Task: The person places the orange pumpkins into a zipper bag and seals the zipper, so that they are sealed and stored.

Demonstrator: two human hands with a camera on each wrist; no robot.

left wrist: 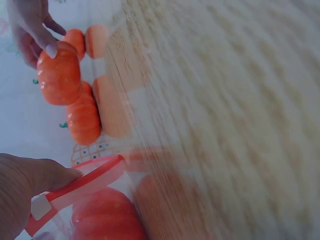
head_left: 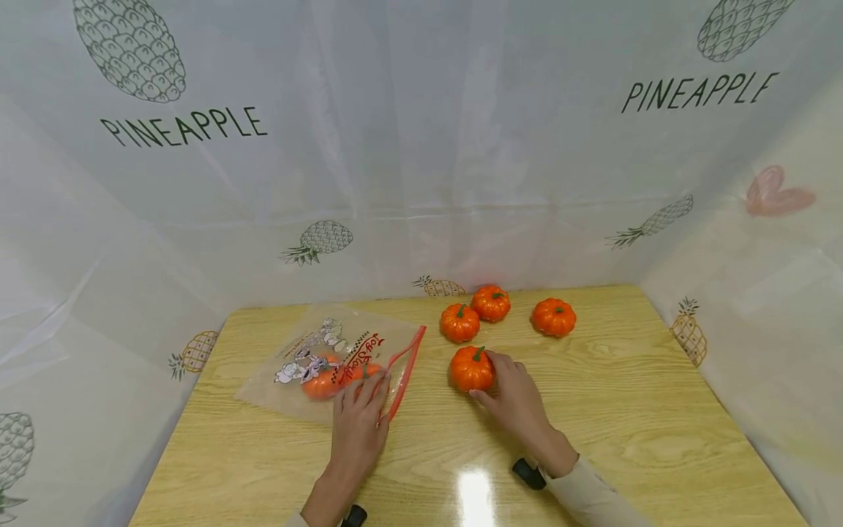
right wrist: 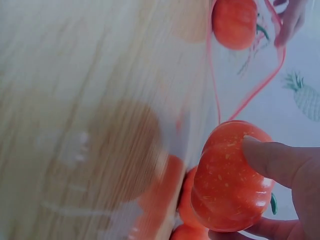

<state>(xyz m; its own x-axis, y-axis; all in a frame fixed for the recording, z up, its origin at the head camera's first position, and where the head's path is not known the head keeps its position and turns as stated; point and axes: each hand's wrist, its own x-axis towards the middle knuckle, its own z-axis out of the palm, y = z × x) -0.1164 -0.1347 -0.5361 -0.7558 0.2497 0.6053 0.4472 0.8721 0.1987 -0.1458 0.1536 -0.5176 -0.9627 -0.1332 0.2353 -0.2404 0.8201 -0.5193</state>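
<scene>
My right hand (head_left: 520, 402) grips a small orange toy pumpkin (head_left: 470, 369) with a green stem, thumb on one side and fingers on the other. In the right wrist view this pumpkin (right wrist: 232, 177) is held above the wooden table. My left hand (head_left: 358, 417) pinches the red zip edge (left wrist: 92, 181) of a clear printed zip bag (head_left: 263, 382), holding its mouth apart. The bag lies flat on the table, its mouth facing right. Inside it are two orange pumpkins (head_left: 320, 385), one partly under the left fingers.
Behind the right hand stand two pumpkins close together, a nearer one (head_left: 459, 323) and a farther one (head_left: 491, 303). Another pumpkin (head_left: 553, 317) sits apart to the right. A pale pineapple-print sheet (head_left: 408, 176) walls the wooden table (head_left: 632, 410) at the back and sides.
</scene>
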